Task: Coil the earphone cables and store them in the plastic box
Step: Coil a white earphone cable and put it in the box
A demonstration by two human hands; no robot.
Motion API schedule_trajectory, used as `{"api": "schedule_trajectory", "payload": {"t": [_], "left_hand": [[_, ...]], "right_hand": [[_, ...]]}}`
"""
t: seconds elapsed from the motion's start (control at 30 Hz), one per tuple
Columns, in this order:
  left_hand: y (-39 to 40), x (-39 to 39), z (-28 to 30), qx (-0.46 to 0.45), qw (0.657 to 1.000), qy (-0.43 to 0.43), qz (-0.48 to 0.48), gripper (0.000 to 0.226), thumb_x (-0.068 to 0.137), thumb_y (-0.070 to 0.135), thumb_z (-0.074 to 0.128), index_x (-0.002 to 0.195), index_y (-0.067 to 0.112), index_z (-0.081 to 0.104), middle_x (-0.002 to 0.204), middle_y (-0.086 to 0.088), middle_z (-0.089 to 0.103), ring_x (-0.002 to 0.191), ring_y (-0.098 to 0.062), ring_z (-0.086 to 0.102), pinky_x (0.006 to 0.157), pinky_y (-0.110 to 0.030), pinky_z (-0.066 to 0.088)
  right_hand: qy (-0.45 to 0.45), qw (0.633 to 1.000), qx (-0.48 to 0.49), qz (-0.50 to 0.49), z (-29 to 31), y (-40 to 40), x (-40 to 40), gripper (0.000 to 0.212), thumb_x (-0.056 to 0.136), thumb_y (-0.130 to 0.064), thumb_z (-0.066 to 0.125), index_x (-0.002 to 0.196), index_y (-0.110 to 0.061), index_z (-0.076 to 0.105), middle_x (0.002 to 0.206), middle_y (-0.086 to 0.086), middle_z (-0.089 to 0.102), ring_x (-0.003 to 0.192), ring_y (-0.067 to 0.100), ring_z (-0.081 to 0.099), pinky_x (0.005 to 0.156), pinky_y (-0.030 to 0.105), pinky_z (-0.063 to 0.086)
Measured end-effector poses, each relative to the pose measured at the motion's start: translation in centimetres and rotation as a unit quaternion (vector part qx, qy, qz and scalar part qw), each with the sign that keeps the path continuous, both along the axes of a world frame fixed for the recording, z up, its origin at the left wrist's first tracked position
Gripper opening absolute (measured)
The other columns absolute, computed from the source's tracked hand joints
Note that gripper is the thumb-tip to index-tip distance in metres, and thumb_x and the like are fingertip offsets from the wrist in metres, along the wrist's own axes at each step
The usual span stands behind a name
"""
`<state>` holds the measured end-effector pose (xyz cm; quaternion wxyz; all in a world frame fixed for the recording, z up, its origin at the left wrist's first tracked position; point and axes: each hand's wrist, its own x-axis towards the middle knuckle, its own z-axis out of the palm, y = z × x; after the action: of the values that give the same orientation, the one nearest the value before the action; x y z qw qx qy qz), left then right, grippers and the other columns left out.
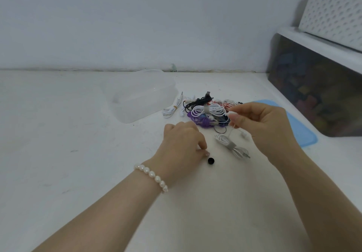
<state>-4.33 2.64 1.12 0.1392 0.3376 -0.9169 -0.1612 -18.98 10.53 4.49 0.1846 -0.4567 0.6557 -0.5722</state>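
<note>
1. I'm watching the right hand [260, 122] first: thumb and forefinger are pinched together on the thin lead of a white earphone cable [231, 145], whose bundled part lies on the white table [78, 134] just in front of the cable pile [207, 112].
2. The left hand [182, 144] is down on the table, fingers curled, fingertips close beside a small black round piece [211, 161]. I can't tell whether it touches the piece or grips anything.
3. That white bundle already wears a grey wrap band around its middle, so I judge this one is near finished: only the loose earbud end trails out toward the right hand.
4. The clear plastic box [143, 96] sits behind and to the left of the pile, and as far as I can see through its wall, nothing is in it yet.
5. A second tied white cable [172, 109] lies between the box and the pile; black, purple and red-and-white cables are still heaped together.
6. A blue lid [299, 126] lies flat to the right of the pile, partly behind the right hand.
7. Next, I reckon: tuck that loose end into the coil, then carry the bundle left past the pile and into the box. Lots left to do.
8. Writing or brands: none I can read anywhere.
</note>
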Motion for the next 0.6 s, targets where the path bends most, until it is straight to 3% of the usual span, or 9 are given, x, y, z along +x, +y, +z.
{"api": "schedule_trajectory", "payload": {"t": [0.1,0.17,0.2,0.3,0.4,0.5,0.6], "left_hand": [[0.0,0.3,0.3,0.090,0.987,0.130,0.012,0.010,0.077,0.031,0.071,0.081,0.023,0.070,0.082,0.014,0.055,0.079,-0.005,0.054,0.079,-0.025,0.038],[0.0,0.6,1.1,0.232,0.937,0.258,0.038,0.008,0.074,0.019,0.075,0.072,0.019,0.068,0.064,0.012,0.059,0.053,0.000,0.052,0.055,-0.014,0.042],[0.1,0.8,1.5,0.304,0.899,0.311,0.044,0.010,0.073,0.013,0.075,0.070,0.017,0.067,0.059,0.010,0.060,0.049,0.000,0.052,0.051,-0.012,0.042],[0.1,0.9,2.2,0.484,0.771,0.409,0.058,0.009,0.074,0.000,0.069,0.072,0.008,0.065,0.058,0.001,0.065,0.053,-0.006,0.061,0.055,-0.016,0.049],[0.1,0.9,2.7,0.599,0.659,0.450,0.066,0.007,0.077,-0.005,0.061,0.077,0.001,0.066,0.064,-0.005,0.069,0.058,-0.009,0.065,0.062,-0.017,0.054],[0.1,0.9,2.7,0.644,0.596,0.474,0.076,0.009,0.079,-0.005,0.057,0.075,-0.002,0.065,0.065,-0.007,0.069,0.059,-0.011,0.067,0.063,-0.019,0.056],[0.0,0.8,2.7,0.659,0.574,0.478,0.089,0.010,0.080,-0.003,0.056,0.076,-0.002,0.065,0.066,-0.009,0.070,0.059,-0.011,0.068,0.062,-0.020,0.056]], "right_hand": [[0.005,0.999,0.023,0.021,0.0,0.1,0.3,0.009,0.074,-0.007,0.072,0.077,-0.016,0.070,0.053,-0.014,0.066,0.052,-0.004,0.059,0.055,0.005,0.042],[-0.008,0.999,0.023,0.033,0.0,0.2,0.6,0.012,0.072,-0.006,0.073,0.076,-0.017,0.071,0.055,-0.014,0.067,0.054,-0.004,0.060,0.056,0.004,0.042],[-0.019,0.999,0.017,0.040,0.1,0.2,0.7,0.012,0.072,-0.005,0.072,0.076,-0.017,0.071,0.055,-0.014,0.068,0.054,-0.003,0.061,0.057,0.005,0.043],[-0.047,0.997,0.002,0.067,0.2,0.3,1.1,0.014,0.071,-0.003,0.070,0.080,-0.014,0.072,0.058,-0.011,0.069,0.057,0.000,0.063,0.060,0.007,0.046],[-0.056,0.993,-0.011,0.100,0.2,0.3,1.6,0.018,0.071,0.000,0.069,0.082,-0.014,0.072,0.062,-0.009,0.071,0.062,0.002,0.066,0.063,0.010,0.048],[-0.072,0.991,-0.035,0.108,0.1,0.2,1.9,0.020,0.070,0.001,0.068,0.079,-0.016,0.071,0.063,-0.009,0.071,0.062,0.003,0.066,0.063,0.010,0.048],[-0.085,0.990,-0.058,0.098,0.1,0.2,1.7,0.016,0.066,-0.004,0.069,0.075,-0.017,0.073,0.066,-0.008,0.072,0.066,0.005,0.067,0.065,0.013,0.050]]}}
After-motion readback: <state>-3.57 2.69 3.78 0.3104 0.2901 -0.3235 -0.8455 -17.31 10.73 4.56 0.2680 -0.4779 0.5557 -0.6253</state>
